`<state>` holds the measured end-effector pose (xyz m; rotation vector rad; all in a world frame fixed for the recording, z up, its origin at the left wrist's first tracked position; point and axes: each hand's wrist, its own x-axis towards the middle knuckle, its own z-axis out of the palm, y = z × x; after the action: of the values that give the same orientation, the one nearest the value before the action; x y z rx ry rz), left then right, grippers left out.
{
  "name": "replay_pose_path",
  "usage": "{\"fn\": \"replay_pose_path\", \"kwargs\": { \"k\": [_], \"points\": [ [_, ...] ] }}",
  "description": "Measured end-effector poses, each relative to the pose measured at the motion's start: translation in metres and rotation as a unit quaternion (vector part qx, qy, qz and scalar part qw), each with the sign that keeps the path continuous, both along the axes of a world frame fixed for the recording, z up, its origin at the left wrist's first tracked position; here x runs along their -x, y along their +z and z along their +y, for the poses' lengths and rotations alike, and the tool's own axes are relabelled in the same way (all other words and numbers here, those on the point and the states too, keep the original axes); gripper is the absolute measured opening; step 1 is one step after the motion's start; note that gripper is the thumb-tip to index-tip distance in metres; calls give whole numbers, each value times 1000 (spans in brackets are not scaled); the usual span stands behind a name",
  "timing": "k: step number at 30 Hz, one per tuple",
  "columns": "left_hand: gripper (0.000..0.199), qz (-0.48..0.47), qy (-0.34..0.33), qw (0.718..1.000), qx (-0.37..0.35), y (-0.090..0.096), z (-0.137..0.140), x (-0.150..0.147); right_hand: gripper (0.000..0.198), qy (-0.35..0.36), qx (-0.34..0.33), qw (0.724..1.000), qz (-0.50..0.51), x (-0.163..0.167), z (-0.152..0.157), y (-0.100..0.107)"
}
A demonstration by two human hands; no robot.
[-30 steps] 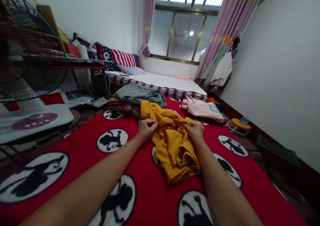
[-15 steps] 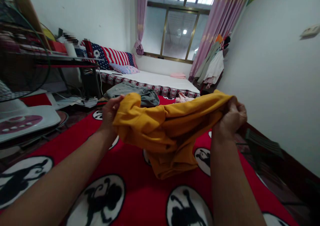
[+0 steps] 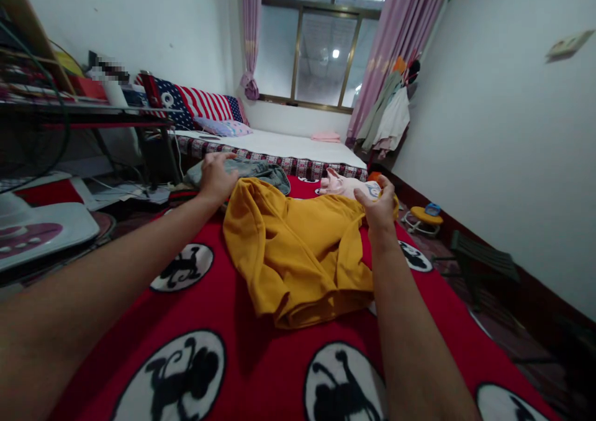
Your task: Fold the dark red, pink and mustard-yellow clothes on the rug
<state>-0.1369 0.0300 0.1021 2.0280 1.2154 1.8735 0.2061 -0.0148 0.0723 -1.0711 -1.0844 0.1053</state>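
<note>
Garment, mustard-yellow (image 3: pixel 298 253) — spread in loose folds on a red blanket (image 3: pixel 261 359) printed with white discs bearing black monkey figures; the near hem is doubled under in a thick roll. Left hand (image 3: pixel 216 177) at the garment's far left corner, palm down, fingers spread and pressing where the yellow cloth meets a grey-green garment (image 3: pixel 251 171) lying just behind it; not clamped on anything. Right hand (image 3: pixel 382 203) at the far right corner, thumb and fingers loosely curled over the yellow edge — whether they pinch it cannot be told. Pale pink garment (image 3: pixel 347 186) lies just beyond the right hand. Behind: low mattress (image 3: pixel 298 148) with patterned border, stars-and-stripes pillow (image 3: pixel 205 105), window (image 3: pixel 321 61) with pink curtains (image 3: pixel 400 42). Fan base (image 3: pixel 37 231), white with maroon panel, at left.
</note>
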Motion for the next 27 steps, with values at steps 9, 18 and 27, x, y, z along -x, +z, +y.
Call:
{"fn": "replay_pose_path", "kwargs": {
  "k": [9, 18, 27],
  "points": [
    [76, 449, -306, 833, 103, -80, -105, -75, 52, 92, 89, 992, 12, 23, -8, 6],
    [23, 501, -351, 743, 273, -43, -104, -23, 47, 133, 109, 985, -22, 34, -30, 21],
    [35, 274, -282, 831, 393, 3, -85, 90, 34, 171, 128, 976, -40, 46, -42, 29]
  ]
}}
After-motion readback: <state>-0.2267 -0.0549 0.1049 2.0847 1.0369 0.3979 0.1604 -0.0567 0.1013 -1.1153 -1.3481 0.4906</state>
